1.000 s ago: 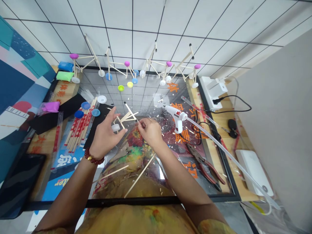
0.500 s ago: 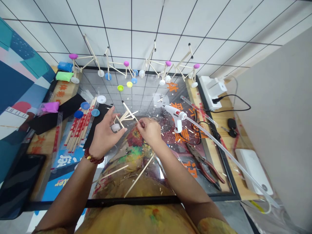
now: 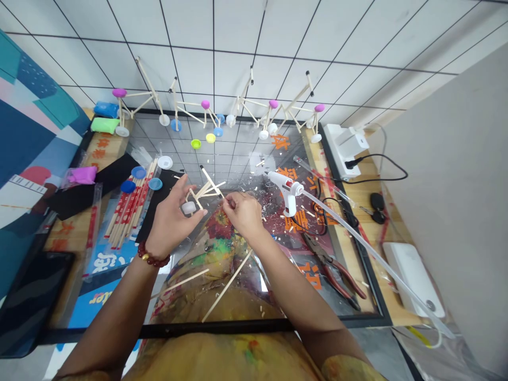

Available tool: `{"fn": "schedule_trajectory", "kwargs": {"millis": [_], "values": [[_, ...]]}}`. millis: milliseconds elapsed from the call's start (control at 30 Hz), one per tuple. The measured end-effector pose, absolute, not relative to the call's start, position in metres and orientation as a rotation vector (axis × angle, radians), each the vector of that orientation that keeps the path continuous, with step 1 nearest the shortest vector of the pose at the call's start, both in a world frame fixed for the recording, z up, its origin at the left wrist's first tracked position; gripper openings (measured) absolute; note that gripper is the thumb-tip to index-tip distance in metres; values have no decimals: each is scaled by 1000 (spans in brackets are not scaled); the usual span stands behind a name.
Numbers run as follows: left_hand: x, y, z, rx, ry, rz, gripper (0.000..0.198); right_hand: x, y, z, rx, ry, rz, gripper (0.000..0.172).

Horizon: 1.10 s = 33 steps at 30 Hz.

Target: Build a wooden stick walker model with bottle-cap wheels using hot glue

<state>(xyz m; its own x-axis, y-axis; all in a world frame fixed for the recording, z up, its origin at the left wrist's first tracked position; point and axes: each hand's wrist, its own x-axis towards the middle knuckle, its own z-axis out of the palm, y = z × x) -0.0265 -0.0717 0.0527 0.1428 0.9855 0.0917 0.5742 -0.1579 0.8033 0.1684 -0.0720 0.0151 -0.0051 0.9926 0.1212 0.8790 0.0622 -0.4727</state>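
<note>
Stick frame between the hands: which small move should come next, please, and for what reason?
I would probably hold the black-tipped stick steady with the right hand, which appears to pinch its near end: the stick seems to meet the stick frame, and the glue gun is set aside. Whether the joint is firm cannot be seen.

The right hand (image 3: 243, 211) conceals most of its curled fingers and how they meet the near end of the black-tipped stick (image 3: 211, 181). Whether the left hand (image 3: 172, 214) touches the stick frame (image 3: 204, 191) cannot be told; it covers part of a black sheet (image 3: 153, 211). Whether 2 loose sticks (image 3: 228, 286) run beneath the forearms is unclear. The left edge crops the smartphone (image 3: 35, 296), the bottom edge both sleeves (image 3: 349, 368). Pale crumbs (image 3: 260, 163) are too small to identify.
</note>
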Motion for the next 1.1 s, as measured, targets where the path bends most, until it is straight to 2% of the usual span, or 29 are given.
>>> {"fn": "schedule_trajectory", "kwargs": {"millis": [1100], "values": [[-27,-70,47,1864,1454,887,90,170,-74,16,-1847,-1956,359,14]]}}
